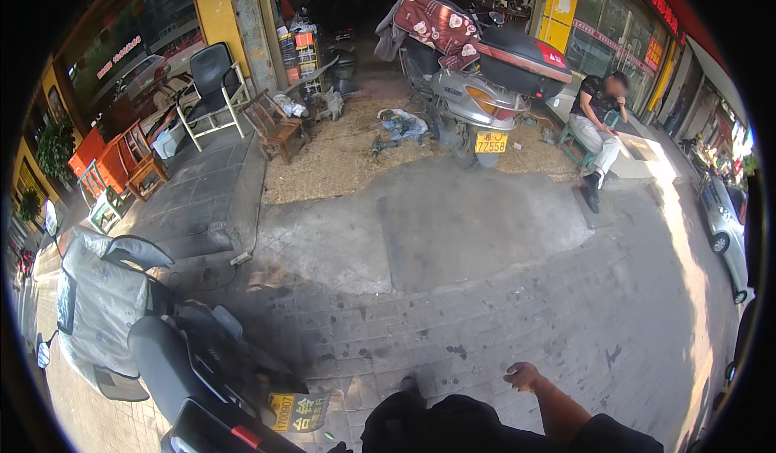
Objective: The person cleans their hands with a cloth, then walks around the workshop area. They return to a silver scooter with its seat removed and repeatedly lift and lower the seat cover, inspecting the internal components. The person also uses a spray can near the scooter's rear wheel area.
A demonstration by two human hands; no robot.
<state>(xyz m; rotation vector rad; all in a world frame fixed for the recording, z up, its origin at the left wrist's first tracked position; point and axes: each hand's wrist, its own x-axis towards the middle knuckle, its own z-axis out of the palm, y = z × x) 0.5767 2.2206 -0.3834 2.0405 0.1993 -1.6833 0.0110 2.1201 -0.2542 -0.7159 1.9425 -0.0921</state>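
Observation:
My right hand (pixel 524 376) reaches out over the grey paving at the lower right, its bare forearm coming from a dark sleeve. The fingers are loosely bent and slightly apart, and nothing shows between them. My left hand is not in view. Closest on the left stands a parked scooter (pixel 166 360) with a black seat, a pale quilted wind cover (pixel 105 295) and a yellow plate (pixel 283 412) at its rear. The tip of one dark shoe (pixel 410 384) shows below me.
A silver scooter (pixel 477 97) with a red patterned cover stands at the dark shop entrance. To its right a person (pixel 598 113) sits on a green stool. Chairs (pixel 214 89) line the raised step (pixel 206 194) at left. A silver car (pixel 723 227) is parked far right.

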